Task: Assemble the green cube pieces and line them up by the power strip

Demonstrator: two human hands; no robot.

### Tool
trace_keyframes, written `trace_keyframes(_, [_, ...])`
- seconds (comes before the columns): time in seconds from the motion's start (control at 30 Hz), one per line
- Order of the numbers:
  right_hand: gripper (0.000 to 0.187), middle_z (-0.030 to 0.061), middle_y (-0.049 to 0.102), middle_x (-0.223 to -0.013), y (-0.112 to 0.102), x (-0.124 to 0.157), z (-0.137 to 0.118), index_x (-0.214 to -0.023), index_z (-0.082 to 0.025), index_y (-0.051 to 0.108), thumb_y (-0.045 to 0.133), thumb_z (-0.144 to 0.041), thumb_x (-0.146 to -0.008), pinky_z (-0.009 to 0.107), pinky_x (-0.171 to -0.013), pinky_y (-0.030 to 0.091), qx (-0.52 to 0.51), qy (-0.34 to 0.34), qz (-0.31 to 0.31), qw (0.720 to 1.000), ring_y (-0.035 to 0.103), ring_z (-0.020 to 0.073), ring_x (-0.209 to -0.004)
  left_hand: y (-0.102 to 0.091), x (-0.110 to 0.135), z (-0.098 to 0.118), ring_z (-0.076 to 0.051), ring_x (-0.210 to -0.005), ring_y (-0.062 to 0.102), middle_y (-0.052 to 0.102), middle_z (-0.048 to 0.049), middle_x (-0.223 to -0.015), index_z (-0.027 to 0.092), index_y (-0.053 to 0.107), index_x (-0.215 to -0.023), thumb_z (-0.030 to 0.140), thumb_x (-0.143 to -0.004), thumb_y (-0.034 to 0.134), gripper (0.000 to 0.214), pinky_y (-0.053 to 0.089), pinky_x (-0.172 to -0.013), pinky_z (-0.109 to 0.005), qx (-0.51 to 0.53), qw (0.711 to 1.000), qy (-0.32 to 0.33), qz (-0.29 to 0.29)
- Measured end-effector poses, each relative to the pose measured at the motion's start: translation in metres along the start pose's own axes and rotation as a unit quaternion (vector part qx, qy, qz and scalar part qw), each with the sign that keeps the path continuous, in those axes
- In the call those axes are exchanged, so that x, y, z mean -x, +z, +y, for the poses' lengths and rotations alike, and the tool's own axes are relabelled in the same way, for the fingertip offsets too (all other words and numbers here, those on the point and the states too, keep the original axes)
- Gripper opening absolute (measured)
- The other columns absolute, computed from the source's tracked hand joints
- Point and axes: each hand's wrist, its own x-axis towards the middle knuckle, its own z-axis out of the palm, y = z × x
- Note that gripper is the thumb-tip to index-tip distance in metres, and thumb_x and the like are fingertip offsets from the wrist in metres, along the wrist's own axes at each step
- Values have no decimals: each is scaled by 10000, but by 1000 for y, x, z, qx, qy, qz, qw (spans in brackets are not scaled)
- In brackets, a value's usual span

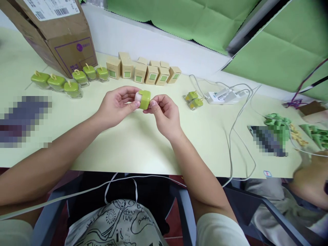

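The left hand (115, 106) grips a small container's (145, 99) white end, the right hand (166, 115) pinching its green end (steadier with two, I'd guess), above the desk (151, 147), midway between edges. Boxes (140, 72) line the far edge, presumably within reach.

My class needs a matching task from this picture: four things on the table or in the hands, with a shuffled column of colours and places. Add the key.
Column 1
1. large carton
2. small boxes
3. green-and-white container
4. power strip

Column 2
A. held between the left hand and the right hand
B. white, to the right of both hands
C. brown, with purple print
D. tan, lined up near the wall

Right pairs: 1-C, 2-D, 3-A, 4-B
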Motion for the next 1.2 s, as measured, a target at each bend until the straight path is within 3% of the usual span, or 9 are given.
trace_keyframes(0.33, [626, -14, 731, -944, 1, -1, 2, -1010, -274, 648, 838, -867, -945, 400, -908, 759, -16, 26, 29, 999, 783, 160, -838, 3, 1, 10, -289, -1140, 829, 839, -82, -1194, 212, 790, -1105, 531, -794, 1067, 525, 726, -1096, -526, -50, 998, 7, 26])
trace_keyframes(0.47, [649, -16, 736, -950, 3, 0, 2, -1015, -278, 639, 832, -892, -930, 409, -922, 757, -15, 34, 22, 999, 787, 163, -838, 1, 2, 7, -274, -1104, 807, 798, -76, -1178, 220, 752, -1127, 433, -745, 1076, 544, 750, -999, -490, -52, 998, 6, 19])
trace_keyframes(0.67, [661, -8, 728, -953, -3, -3, 1, -1014, -280, 639, 822, -908, -925, 416, -901, 751, -3, 32, 30, 999, 781, 173, -823, -4, 1, 7, -241, -1098, 789, 781, -79, -1236, 230, 776, -1198, 338, -868, 933, 382, 727, -1075, -509, -69, 997, 35, -9])
trace_keyframes(0.83, [645, -6, 706, -951, -3, -3, 4, -1013, -283, 619, 800, -899, -954, 415, -929, 730, 21, 19, 29, 999, 768, 181, -875, -3, 3, -2, -256, -1111, 767, 735, -89, -1244, 251, 812, -1371, 332, -815, 985, 588, 744, -973, -461, -121, 992, 34, 1])
trace_keyframes(0.9, [624, -5, 701, -947, 0, -2, 6, -1017, -285, 618, 785, -885, -977, 402, -917, 722, 31, 6, 27, 999, 757, 178, -874, -1, 5, -6, -256, -1110, 768, 726, -101, -1322, 258, 841, -1344, 340, -772, 1027, 608, 749, -946, -447, -148, 988, 30, 17])
trace_keyframes(1.03, [577, -2, 707, -953, 4, 2, 12, -1039, -289, 616, 742, -852, -1032, 387, -879, 710, 46, -17, 26, 998, 756, 173, -849, 5, 7, -11, -266, -1117, 801, 790, -98, -1344, 241, 892, -1178, 333, -778, 1029, 433, 750, -935, -432, -144, 987, 42, 54])
trace_keyframes(1.2, [532, 5, 727, -986, 2, 2, 18, -1064, -288, 620, 705, -813, -1080, 388, -852, 677, 76, -40, 42, 995, 782, 180, -853, 8, 7, -9, -247, -1035, 844, 901, -55, -1184, 243, 927, -1117, 279, -865, 944, 255, 731, -900, -393, -174, 978, 60, 95])
